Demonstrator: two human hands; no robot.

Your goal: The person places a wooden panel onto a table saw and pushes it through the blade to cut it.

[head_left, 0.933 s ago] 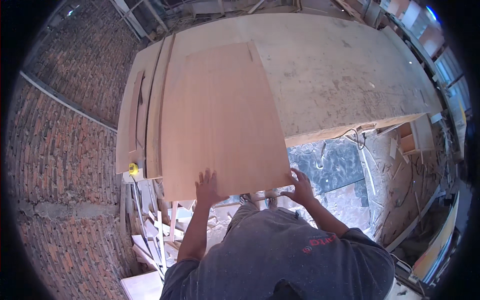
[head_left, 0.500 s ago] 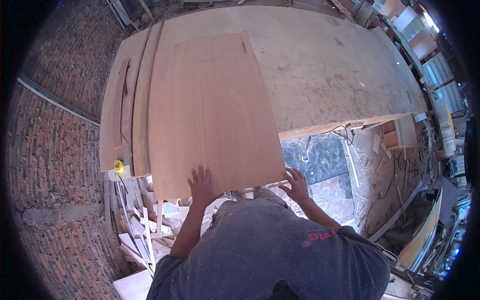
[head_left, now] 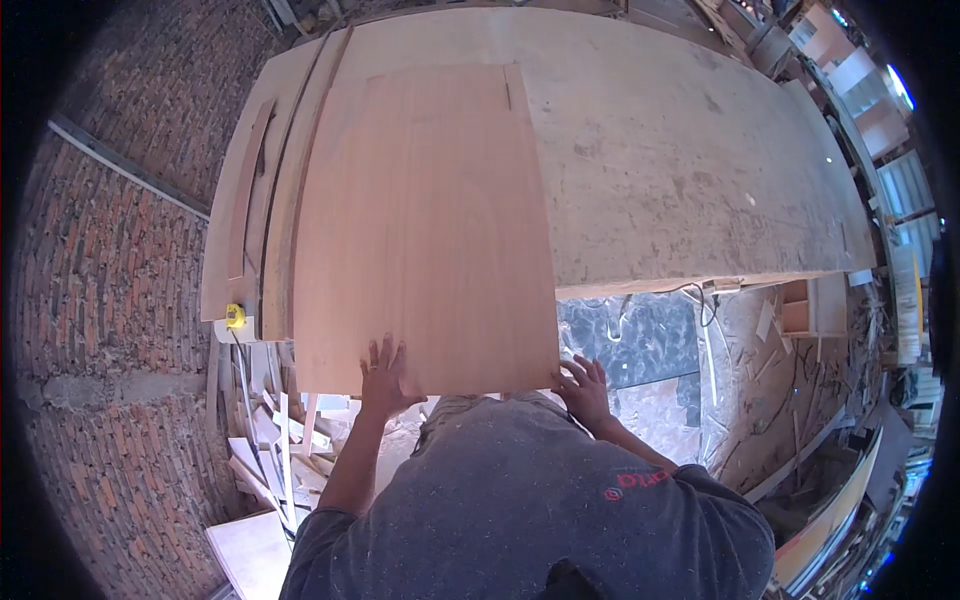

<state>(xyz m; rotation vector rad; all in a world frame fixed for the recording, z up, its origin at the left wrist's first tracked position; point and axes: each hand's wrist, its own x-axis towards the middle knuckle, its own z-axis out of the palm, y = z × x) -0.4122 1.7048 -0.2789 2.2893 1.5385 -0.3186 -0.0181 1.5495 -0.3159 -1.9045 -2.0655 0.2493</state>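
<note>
A large reddish-brown plywood panel [head_left: 430,230] lies flat on a wide wooden worktable [head_left: 680,170], its near edge overhanging toward my body. My left hand [head_left: 388,380] rests on the panel's near edge, left of the middle, with fingers spread over its top face. At the near right corner, my right hand [head_left: 584,392] touches the panel's side with fingers apart. Along the panel's left side runs a long straight wooden strip [head_left: 312,160]. A short dark slit [head_left: 507,90] shows near the panel's far right corner.
A narrow wood offcut [head_left: 252,190] and a yellow tape measure [head_left: 235,316] lie at the table's left side. Scrap wood [head_left: 270,450] is heaped below. A brick wall [head_left: 110,300] stands at left. A dark marbled sheet [head_left: 640,340] and a cable [head_left: 708,305] show beneath the table's front edge.
The whole view has turned slightly, so the panel's near edge now looks level. Both hands remain at the panel, the right one still at its corner. Any slide of the panel is hard to tell.
</note>
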